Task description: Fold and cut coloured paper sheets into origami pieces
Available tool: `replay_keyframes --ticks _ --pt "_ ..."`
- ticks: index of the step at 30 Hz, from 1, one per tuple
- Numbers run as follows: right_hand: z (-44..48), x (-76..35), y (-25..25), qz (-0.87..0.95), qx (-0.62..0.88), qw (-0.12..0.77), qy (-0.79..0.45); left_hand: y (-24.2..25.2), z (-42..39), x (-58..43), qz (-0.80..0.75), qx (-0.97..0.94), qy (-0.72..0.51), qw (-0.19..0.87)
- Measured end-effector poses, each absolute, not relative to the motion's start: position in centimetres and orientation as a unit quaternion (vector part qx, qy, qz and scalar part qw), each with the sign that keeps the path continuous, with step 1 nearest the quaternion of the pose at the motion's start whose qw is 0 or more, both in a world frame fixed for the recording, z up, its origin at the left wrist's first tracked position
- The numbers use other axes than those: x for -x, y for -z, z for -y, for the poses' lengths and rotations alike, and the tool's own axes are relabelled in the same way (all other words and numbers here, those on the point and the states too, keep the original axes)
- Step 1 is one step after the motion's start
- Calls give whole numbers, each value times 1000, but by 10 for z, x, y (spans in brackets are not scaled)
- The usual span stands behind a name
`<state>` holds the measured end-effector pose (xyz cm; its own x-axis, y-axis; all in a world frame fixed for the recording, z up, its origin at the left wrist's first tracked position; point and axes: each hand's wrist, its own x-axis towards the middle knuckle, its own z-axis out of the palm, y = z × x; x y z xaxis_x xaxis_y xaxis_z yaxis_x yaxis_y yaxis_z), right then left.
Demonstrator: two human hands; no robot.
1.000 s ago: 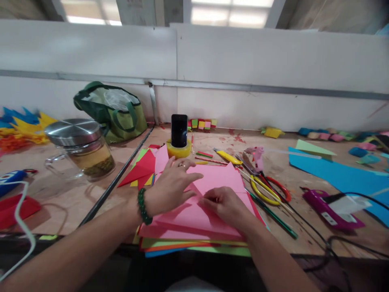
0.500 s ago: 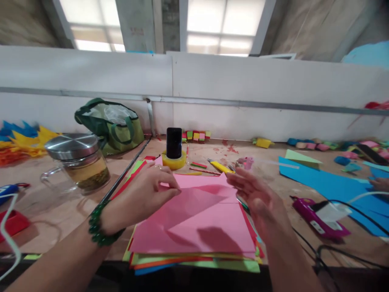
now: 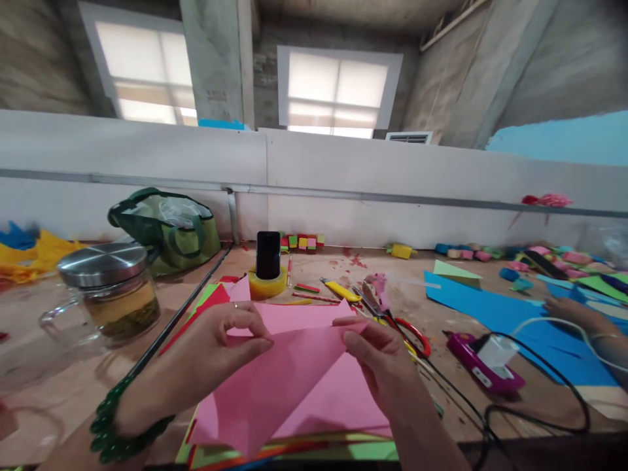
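A folded pink paper sheet [image 3: 279,383] is lifted a little above a stack of coloured sheets [image 3: 299,451] at the table's front edge. My left hand [image 3: 216,353], with a green bead bracelet on its wrist, pinches the sheet's upper left corner. The upper right corner is pinched by my right hand [image 3: 380,363]. Both hands are closed on the paper, which hangs down toward me in a triangular fold.
A glass jar with a steel lid [image 3: 110,294] stands at left, a green bag [image 3: 169,226] behind it. A phone in a tape roll [image 3: 267,261], a yellow cutter [image 3: 341,291], scissors [image 3: 397,320], a magenta glue gun [image 3: 485,366] with cables and blue paper [image 3: 495,307] lie beyond. Another person's arm [image 3: 589,327] rests at right.
The pink sheet lay flat under both hands. My right hand let go and came back, and now both hands hold the sheet lifted by its corners. The camera has tilted up.
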<state>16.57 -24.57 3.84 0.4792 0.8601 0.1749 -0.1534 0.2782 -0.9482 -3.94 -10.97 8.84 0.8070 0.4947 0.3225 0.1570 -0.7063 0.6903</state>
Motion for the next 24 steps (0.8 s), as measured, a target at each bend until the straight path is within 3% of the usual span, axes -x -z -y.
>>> replay_keyframes --ticks 24 --pt "243 -161 -40 305 470 767 -311 -80 127 58 -240 -901 -263 247"
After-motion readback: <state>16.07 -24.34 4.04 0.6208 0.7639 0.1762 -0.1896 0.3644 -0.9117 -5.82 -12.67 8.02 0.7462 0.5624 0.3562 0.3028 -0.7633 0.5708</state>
